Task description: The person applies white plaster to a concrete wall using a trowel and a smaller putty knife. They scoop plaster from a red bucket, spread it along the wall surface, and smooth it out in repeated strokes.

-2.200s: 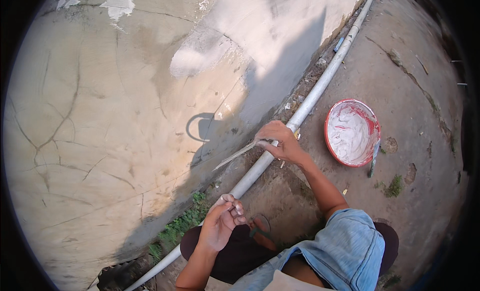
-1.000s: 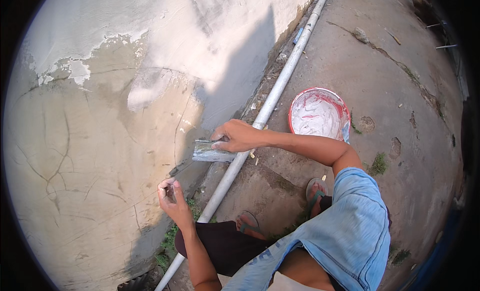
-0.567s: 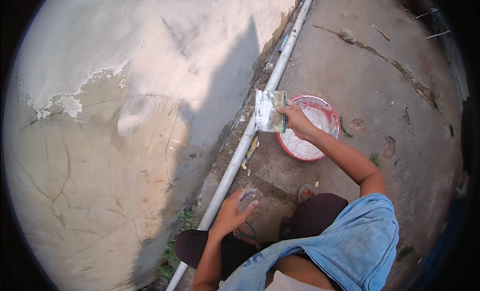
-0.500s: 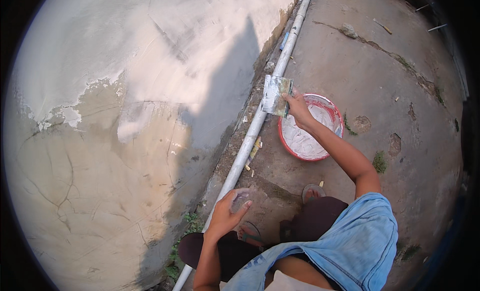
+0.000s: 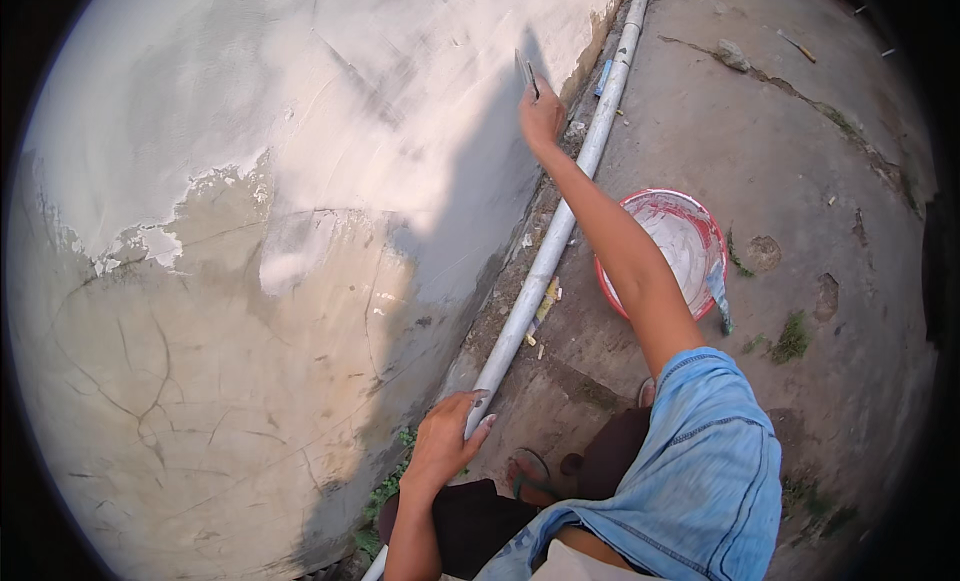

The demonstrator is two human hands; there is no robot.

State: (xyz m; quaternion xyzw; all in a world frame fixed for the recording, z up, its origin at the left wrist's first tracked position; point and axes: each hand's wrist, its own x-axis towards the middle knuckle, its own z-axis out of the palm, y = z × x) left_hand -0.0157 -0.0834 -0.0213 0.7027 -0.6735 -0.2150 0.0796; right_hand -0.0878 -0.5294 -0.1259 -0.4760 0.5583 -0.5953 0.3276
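My right hand (image 5: 541, 113) is stretched out to the upper middle, closed on a thin flat rectangular scraper (image 5: 524, 73). The scraper is seen nearly edge-on against the wall (image 5: 370, 131), whose upper part bears a pale, whitish coat. I cannot tell whether its edge touches the surface. Lower down, my left hand (image 5: 445, 439) is at the long whitish pipe (image 5: 530, 301), thumb and fingers apart, and appears to rest on it. Under my right forearm stands a red-rimmed bucket (image 5: 690, 243) of white paste, partly hidden by the arm.
A bluish, paste-smeared tool (image 5: 718, 293) leans at the bucket's right rim. Yellowish scraps (image 5: 546, 306) lie beside the pipe. On the cracked concrete floor are a stone (image 5: 733, 55), a small handled tool (image 5: 798, 48) and grass tufts (image 5: 790, 338). My sandalled foot (image 5: 527, 473) is below.
My right hand has moved from above the bucket up and left to the wall, turning the scraper edge-on. My left hand has come to the pipe. The tool at the bucket's rim is now uncovered.
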